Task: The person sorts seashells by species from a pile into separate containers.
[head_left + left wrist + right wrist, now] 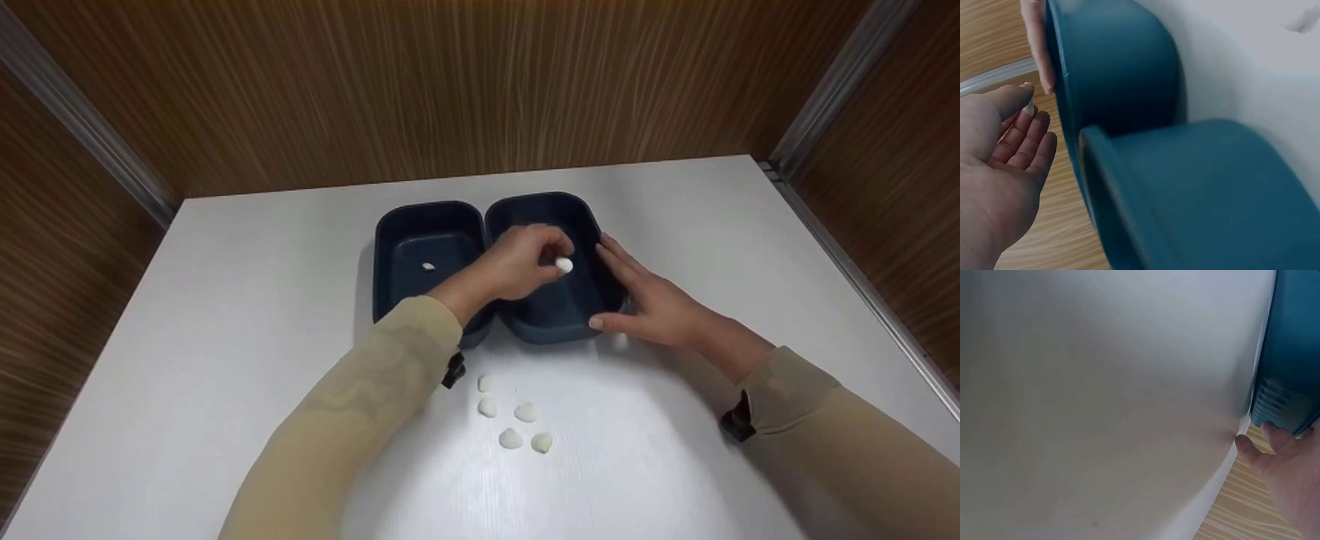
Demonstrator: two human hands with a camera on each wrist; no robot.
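My left hand (517,264) is over the right-hand dark blue container (551,333). Between thumb and fingertips it pinches a small white seashell (564,265), whose edge also shows in the left wrist view as a pale seashell (1028,108). My right hand (654,306) rests against that container's right side, its fingers extended along the rim and the thumb near the front corner. In the right wrist view, the right hand (1289,478) touches the blue wall (1292,343). A matching left-hand container (406,289) has a small white shell (428,267) on its floor.
Several whitish shells (511,438) lie loose on the white table (285,300) in front of the containers, between my forearms. The two containers stand side by side. Wood-grain panels (450,90) rise behind the table and at both sides.
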